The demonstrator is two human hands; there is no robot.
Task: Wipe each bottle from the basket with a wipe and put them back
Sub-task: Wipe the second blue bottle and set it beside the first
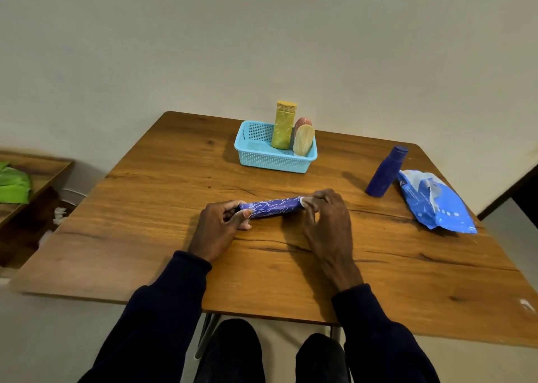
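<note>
So, head view: left hand grips one end of the patterned purple bottle, held sideways mid-tabletop, right hand pinches a wipe on the other end | three bottles in the basket, dark blue bottle standing outside by the wipes pack, so roughly midway I'd guess | wood surface, plain beige wall

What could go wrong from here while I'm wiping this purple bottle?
The purple bottle is held only by its ends, left hand pinching one, right hand pinching the wipe against the other; it might slip. The dark blue bottle stands beside the wipes pack, so reaching for a wipe could knock it over.
</note>
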